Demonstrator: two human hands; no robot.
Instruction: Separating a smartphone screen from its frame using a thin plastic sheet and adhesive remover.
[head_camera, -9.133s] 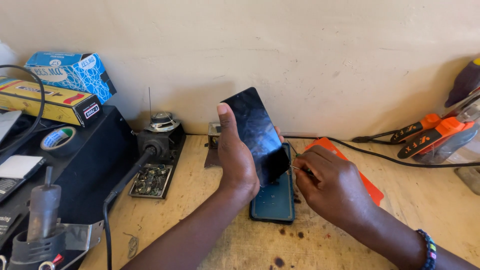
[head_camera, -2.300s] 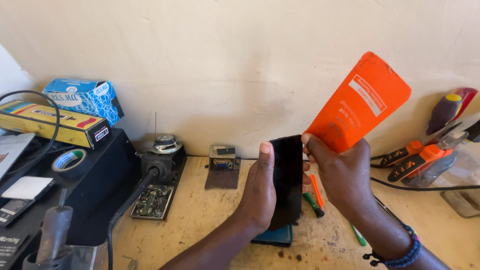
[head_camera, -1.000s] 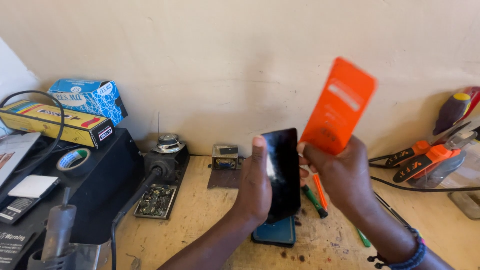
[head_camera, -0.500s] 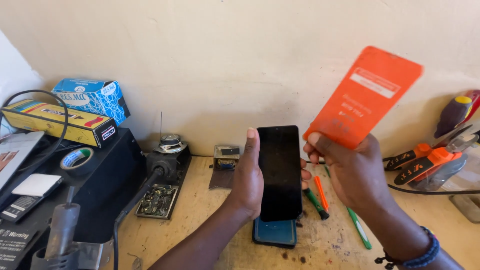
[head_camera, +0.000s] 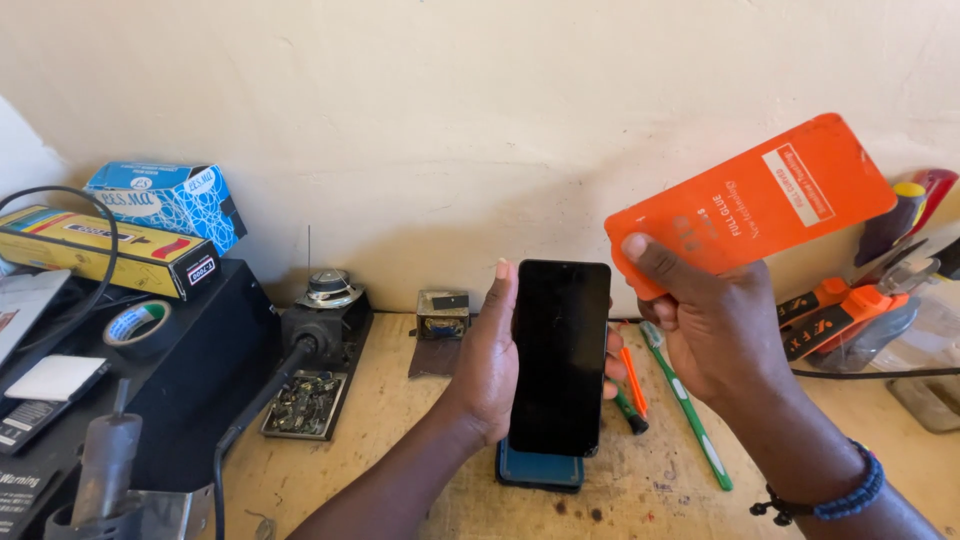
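My left hand (head_camera: 487, 365) holds a black smartphone (head_camera: 557, 355) upright, its dark screen facing me. Beside it, my right hand (head_camera: 712, 325) grips the lower corner of a flat orange sleeve (head_camera: 752, 203), raised and tilted up to the right. Under the phone, a dark teal phone (head_camera: 540, 468) lies flat on the wooden bench (head_camera: 400, 450). An orange-handled tool (head_camera: 632, 378) and a green-handled brush (head_camera: 690, 415) lie on the bench between my hands.
At the left stand a black box (head_camera: 190, 370) with a tape roll (head_camera: 136, 326), a yellow carton (head_camera: 100, 250) and a blue box (head_camera: 170, 203). A small black device (head_camera: 322, 330) and metal block (head_camera: 442, 315) sit by the wall. Orange pliers (head_camera: 840, 310) lie right.
My left hand has turned the phone from edge-on to face me squarely. The right hand picked up the orange sleeve from the bench and now holds it higher, tilted further right.
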